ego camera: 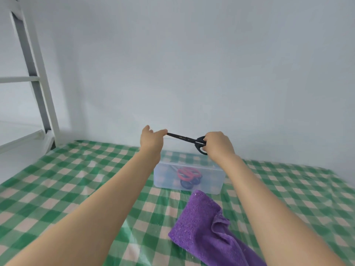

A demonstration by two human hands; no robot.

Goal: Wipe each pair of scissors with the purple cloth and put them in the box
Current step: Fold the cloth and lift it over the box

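We find the black scissors (184,138) held in the air above the clear box (218,182), blades together. The left hand (151,140) pinches the blade tip. The right hand (219,144) has its fingers curled round the handles. The box stands near the far edge of the checked sheet (76,179) and holds red scissors (187,173) over a dark-handled pair (186,184). The purple cloth (203,227) lies crumpled just in front of it, toward the near edge.
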